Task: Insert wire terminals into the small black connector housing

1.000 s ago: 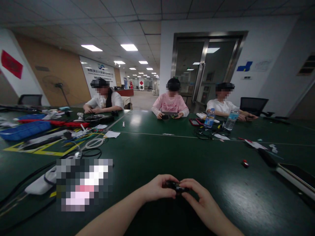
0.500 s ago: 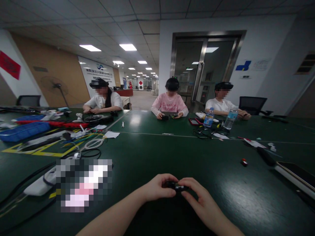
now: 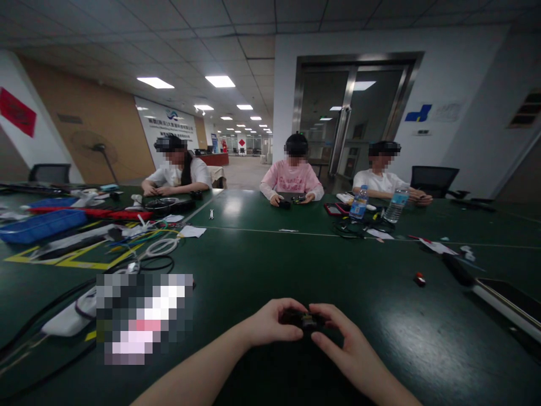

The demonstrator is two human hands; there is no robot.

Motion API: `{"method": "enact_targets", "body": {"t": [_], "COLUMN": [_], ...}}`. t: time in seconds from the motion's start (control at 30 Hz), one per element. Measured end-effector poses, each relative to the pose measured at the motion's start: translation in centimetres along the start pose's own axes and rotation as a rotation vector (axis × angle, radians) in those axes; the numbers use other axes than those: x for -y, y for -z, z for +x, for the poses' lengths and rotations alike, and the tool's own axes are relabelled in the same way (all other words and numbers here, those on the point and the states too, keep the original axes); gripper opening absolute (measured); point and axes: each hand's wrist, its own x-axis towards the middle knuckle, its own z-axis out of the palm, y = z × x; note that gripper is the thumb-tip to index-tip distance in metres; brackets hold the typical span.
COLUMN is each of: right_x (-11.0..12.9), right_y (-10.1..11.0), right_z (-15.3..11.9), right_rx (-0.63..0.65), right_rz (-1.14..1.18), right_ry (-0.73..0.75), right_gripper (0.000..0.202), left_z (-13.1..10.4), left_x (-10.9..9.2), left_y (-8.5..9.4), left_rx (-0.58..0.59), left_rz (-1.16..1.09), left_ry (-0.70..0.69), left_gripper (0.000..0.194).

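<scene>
A small dark object [image 3: 308, 322] with a shiny part sits between my two hands, low in the middle of the head view; its kind cannot be made out. My left hand [image 3: 279, 322] is closed round its left side, thumb in front and fingers behind. From the right, my right hand [image 3: 338, 332] grips it between thumb and fingers. Both hands are just above the green table [image 3: 253, 270], and part of the object is hidden by the fingers.
On the left lie a white power strip [image 3: 70, 318], cables [image 3: 160, 248] and a blue tray [image 3: 42, 225]. To the right are a small red object [image 3: 419, 279] and a phone-like device [image 3: 513, 301]. Two water bottles [image 3: 396, 204] stand farther back. Three people [image 3: 291, 177] sit across the table.
The dark object has turned slightly between my fingers, and its bright part shows differently. My right fingers have shifted a little; my left hand stays nearly still.
</scene>
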Motion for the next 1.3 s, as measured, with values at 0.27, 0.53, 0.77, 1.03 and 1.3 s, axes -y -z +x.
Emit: {"method": "enact_targets", "body": {"t": [0.27, 0.53, 0.77, 1.03, 1.3], "right_x": [0.1, 0.2, 0.1, -0.3, -0.7], "right_y": [-0.4, -0.3, -0.2, -1.0, -1.6], "right_z": [0.2, 0.1, 0.3, 0.4, 0.7], "right_rx": [0.023, 0.041, 0.017, 0.0, 0.0], "right_rz": [0.063, 0.078, 0.036, 0.123, 0.248], "right_ry": [-0.007, -0.025, -0.018, -0.047, -0.104], "right_gripper": [0.02, 0.018, 0.021, 0.025, 0.027], "left_z": [-0.2, -0.2, 0.1, 0.2, 0.2], "left_x": [-0.5, -0.2, 0.1, 0.3, 0.2], "left_y": [0.0, -0.1, -0.1, -0.1, 0.1], "left_rx": [0.011, 0.016, -0.023, -0.023, -0.025], "left_rz": [0.052, 0.056, -0.036, -0.158, -0.12], "left_ry": [0.044, 0.03, 0.01, -0.032, -0.003], "left_gripper": [0.045, 0.041, 0.045, 0.044, 0.044]}}
